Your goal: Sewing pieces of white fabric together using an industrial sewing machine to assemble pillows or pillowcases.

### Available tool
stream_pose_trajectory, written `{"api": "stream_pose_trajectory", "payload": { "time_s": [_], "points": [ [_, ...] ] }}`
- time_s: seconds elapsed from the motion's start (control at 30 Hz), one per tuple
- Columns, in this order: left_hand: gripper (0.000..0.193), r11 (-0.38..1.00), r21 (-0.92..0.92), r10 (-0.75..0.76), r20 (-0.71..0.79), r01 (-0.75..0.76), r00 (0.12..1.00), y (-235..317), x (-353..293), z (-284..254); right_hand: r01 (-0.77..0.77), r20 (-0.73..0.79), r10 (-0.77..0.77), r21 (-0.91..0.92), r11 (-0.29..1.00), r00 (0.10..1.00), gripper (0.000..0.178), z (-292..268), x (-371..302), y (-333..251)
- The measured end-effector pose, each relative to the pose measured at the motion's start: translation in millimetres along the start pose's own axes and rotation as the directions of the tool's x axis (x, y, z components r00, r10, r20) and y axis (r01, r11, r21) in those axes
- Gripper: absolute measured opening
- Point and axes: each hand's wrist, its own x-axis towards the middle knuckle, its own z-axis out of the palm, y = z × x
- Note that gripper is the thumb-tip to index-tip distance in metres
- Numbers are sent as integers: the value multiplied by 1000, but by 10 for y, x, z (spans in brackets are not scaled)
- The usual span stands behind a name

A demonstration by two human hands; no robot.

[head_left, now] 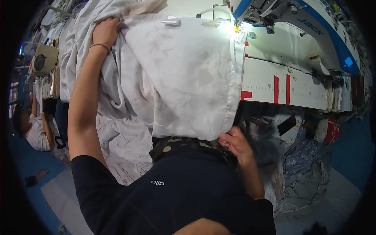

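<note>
Head view, fisheye. White cloth (188,78) lies flat on the machine bed, its near edge hanging over my lap; faint greyish marks show on its surface. My L hand (105,32), at the far L, rests on bunched folds w/ fingers bent down; tips hidden, so can't tell if it grips or only presses. My R hand (236,141) is nearly closed, thumb & fingers pinching the cloth's near R corner. The hemmed R edge runs from this corner up to the lit needle area of the blue-and-white sewing machine (297,23). A small whitish slip (171,21) lies on the cloth nr the far edge. Red strips (276,89) mark the work table (303,92), R. Far L: a co-worker (40,131), seated, nr a 2nd machine (44,59).
</note>
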Motion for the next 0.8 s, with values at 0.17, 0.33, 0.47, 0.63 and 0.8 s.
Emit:
{"api": "stream_pose_trajectory", "payload": {
  "time_s": [0.17, 0.33, 0.47, 0.63, 0.8],
  "points": [
    [37, 892, -413, 101, -212, -182, 972, 822, -70, -503, 65, -148, -40, 169, 983, 988, 17, 266, -59, 42],
    [53, 745, -569, 349, -112, -348, 931, 1460, -822, -541, 217, -219, -225, -58, 974, 950, 20, 520, -100, -61],
    [41, 746, -562, 228, -289, -357, 930, 1640, -972, -808, 264, -261, -271, -65, 962, 926, 19, 517, -190, 11],
    [27, 244, -787, 691, -269, -566, 671, 2479, -1602, -1554, 210, -330, -285, -244, 947, 900, 8, 579, -288, 40],
    [37, 165, -793, 680, -339, -587, 650, 2964, -1849, -1535, 229, -343, -360, -368, 901, 868, 9, 706, -377, -69]
  ]
}}
